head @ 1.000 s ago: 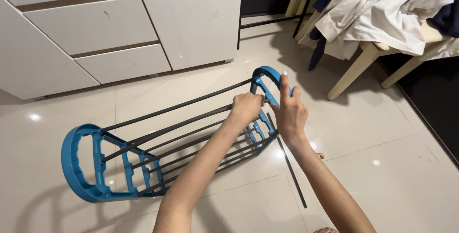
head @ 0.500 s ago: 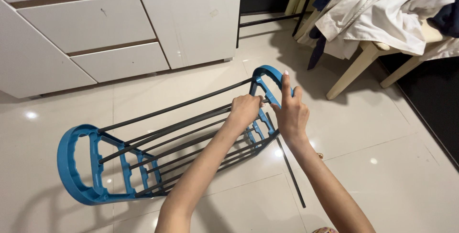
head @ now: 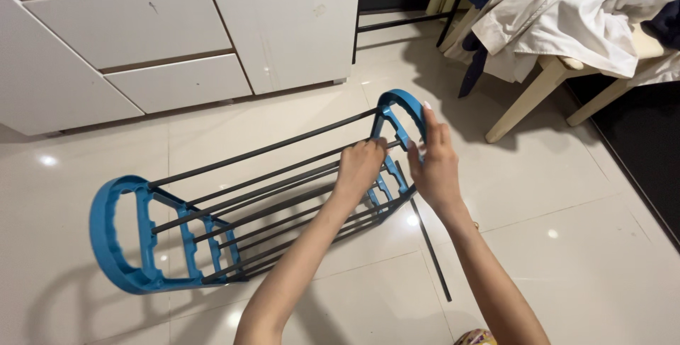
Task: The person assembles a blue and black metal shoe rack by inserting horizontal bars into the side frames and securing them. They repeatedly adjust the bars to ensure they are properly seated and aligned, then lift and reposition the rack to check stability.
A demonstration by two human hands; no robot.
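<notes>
Rack (head: 234, 203) lies on its side on the glossy tiled floor (head: 567, 196), mid-scene. It has two blue plastic end frames and black rods running between them, near end frame (head: 117, 235) at left, far end frame (head: 397, 115) at right. A white drawer cabinet (head: 142, 40) stands far left; a chair (head: 545, 83) heaped with clothes (head: 567, 12) is far right. One loose black rod (head: 428, 235) lies on the floor just beside the rack's right end, apart from both hands.

Left hand (head: 361, 164) is clamped around a rod (head: 283, 169) close to the far end frame. Right hand (head: 433, 161) presses flat on the blue far end frame, fingers (head: 428, 122) extended along its curve, not wrapped tight.

Risks, as a judgement:
- The far end frame looks free to shift, and a hard push could pop neighbouring rods out of their sockets.
- The slick tile gives the rack little grip, so it may slide away from the person.
- A finger sitting near a rod socket could get pinched.
- The loose rod could roll or get kicked.

Versus a second ago:
- The right hand has dropped lower on the frame, index finger no longer pointing straight up.
- The rack sits slightly rotated in view, near end frame a bit higher.
- The left hand has the same grip on the same rod.
- The loose rod is unmoved.
</notes>
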